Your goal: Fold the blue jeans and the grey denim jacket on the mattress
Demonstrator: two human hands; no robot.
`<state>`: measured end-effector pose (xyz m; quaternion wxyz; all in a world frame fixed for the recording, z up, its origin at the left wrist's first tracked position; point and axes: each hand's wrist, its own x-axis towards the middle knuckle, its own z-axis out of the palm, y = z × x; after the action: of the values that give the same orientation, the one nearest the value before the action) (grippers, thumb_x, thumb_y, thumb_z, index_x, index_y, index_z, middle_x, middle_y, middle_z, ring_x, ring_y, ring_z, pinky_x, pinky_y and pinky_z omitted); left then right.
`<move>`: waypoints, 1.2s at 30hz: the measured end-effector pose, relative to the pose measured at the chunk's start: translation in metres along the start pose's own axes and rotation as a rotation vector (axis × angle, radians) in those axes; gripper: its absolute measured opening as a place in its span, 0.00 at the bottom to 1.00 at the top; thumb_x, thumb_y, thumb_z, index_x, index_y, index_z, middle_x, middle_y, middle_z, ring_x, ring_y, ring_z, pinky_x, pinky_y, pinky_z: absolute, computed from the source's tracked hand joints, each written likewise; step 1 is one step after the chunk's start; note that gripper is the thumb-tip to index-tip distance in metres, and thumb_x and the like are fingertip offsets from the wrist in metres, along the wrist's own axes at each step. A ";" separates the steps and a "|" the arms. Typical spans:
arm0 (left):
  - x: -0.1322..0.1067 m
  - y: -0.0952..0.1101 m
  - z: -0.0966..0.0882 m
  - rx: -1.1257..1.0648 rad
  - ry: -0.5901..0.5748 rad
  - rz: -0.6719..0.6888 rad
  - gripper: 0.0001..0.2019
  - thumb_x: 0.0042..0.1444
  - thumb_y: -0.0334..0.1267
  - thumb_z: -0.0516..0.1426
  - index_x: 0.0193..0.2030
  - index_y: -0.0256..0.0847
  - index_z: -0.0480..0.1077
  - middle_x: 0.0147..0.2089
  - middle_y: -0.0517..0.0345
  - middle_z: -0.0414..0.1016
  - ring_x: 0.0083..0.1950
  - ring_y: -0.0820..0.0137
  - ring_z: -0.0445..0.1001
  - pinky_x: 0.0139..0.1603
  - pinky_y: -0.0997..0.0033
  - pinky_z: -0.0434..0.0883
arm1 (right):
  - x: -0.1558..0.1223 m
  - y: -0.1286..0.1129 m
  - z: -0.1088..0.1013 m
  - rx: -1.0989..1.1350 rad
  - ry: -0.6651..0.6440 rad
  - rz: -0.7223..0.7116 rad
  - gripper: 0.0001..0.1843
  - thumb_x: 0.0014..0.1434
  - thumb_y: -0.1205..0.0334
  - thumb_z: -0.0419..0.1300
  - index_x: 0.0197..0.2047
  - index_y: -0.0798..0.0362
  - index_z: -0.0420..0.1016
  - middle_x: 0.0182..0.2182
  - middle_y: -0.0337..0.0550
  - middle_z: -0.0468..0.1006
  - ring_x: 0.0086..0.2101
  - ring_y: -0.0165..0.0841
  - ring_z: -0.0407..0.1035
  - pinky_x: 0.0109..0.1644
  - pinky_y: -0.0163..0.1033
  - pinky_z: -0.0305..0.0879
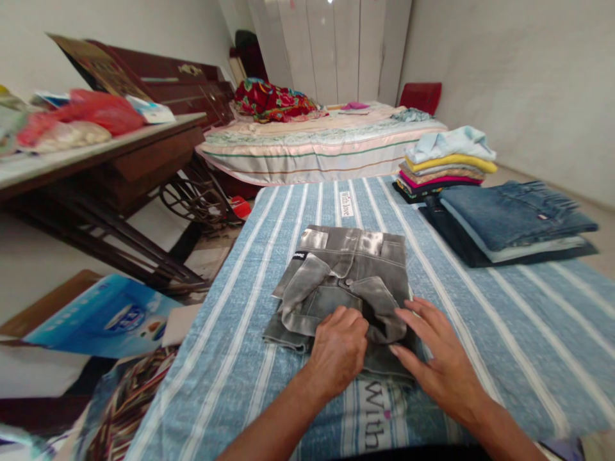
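Note:
A grey denim jacket (336, 256) lies folded on the blue striped cloth (230, 320), its collar toward me and a dark label on its left side. My left hand (340, 342) is closed at the collar opening, knuckles up, gripping the fabric there. At the jacket's right edge my right hand (435, 352) has its fingers apart, with fingertips touching the collar's side and the thumb near the lower hem. The left hand hides part of the near side of the jacket.
Folded blue jeans (514, 214) lie on other folded garments at the right. Behind them rises a stack of folded clothes with a yellow garment (449, 164). A bed (307, 150) stands beyond. On the left are a sewing machine table (158, 137) and a blue box (103, 314).

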<state>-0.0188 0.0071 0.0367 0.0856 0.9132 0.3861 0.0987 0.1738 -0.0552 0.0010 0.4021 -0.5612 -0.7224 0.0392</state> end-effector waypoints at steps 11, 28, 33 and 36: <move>0.001 0.006 -0.012 0.024 -0.113 0.004 0.07 0.58 0.33 0.52 0.43 0.43 0.66 0.42 0.57 0.67 0.46 0.64 0.64 0.47 0.63 0.67 | 0.001 -0.001 0.014 -0.130 0.005 -0.037 0.20 0.58 0.59 0.58 0.54 0.52 0.64 0.45 0.49 0.75 0.49 0.44 0.67 0.56 0.57 0.59; 0.005 0.019 -0.009 -0.011 -0.153 -0.069 0.05 0.59 0.36 0.54 0.35 0.40 0.70 0.42 0.56 0.68 0.47 0.62 0.63 0.45 0.59 0.68 | 0.012 -0.007 -0.001 0.271 -0.146 0.381 0.16 0.52 0.62 0.58 0.46 0.48 0.71 0.42 0.41 0.73 0.44 0.37 0.68 0.51 0.43 0.63; 0.005 0.022 -0.007 -0.008 -0.140 -0.081 0.06 0.59 0.34 0.51 0.34 0.40 0.69 0.40 0.56 0.69 0.45 0.63 0.63 0.44 0.58 0.68 | 0.014 -0.004 -0.005 0.356 -0.134 0.475 0.14 0.50 0.61 0.59 0.42 0.49 0.73 0.37 0.39 0.75 0.42 0.36 0.69 0.49 0.41 0.64; 0.006 0.024 -0.008 0.021 -0.140 -0.071 0.06 0.58 0.31 0.50 0.34 0.40 0.68 0.39 0.55 0.68 0.44 0.62 0.62 0.44 0.57 0.67 | 0.015 -0.003 -0.004 0.379 -0.100 0.521 0.14 0.50 0.61 0.59 0.41 0.50 0.74 0.33 0.38 0.74 0.37 0.35 0.69 0.46 0.40 0.65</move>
<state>0.0003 -0.0046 0.0506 0.1064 0.9043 0.4125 0.0273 0.1726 -0.0452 0.0133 0.4402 -0.6395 -0.5532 0.3020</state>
